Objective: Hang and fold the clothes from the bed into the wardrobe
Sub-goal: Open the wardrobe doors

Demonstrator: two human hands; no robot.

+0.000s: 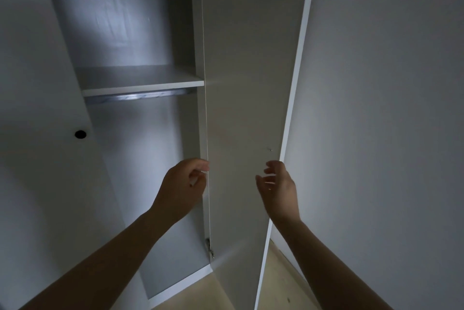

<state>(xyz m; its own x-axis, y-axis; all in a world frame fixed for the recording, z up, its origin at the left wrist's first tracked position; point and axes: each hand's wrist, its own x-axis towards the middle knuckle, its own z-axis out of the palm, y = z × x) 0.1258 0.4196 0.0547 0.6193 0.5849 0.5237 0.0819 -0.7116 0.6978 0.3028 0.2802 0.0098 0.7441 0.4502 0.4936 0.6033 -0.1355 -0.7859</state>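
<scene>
A white wardrobe [140,21] stands in front of me with its right door [248,71] swung wide open. Inside are one shelf [143,82] and a metal hanging rail [140,96] just beneath it; both are bare. My left hand [184,188] hovers by the hinge side of the door with fingers loosely curled, holding nothing. My right hand [277,184] is raised near the door's outer edge, fingers relaxed, holding nothing. No clothes or bed are in view.
The left door [37,109] with a round black knob [80,134] is at the left. A plain grey wall [389,109] stands to the right. Light wooden floor [278,284] shows below the door. Hinges [209,248] sit on the door's inner edge.
</scene>
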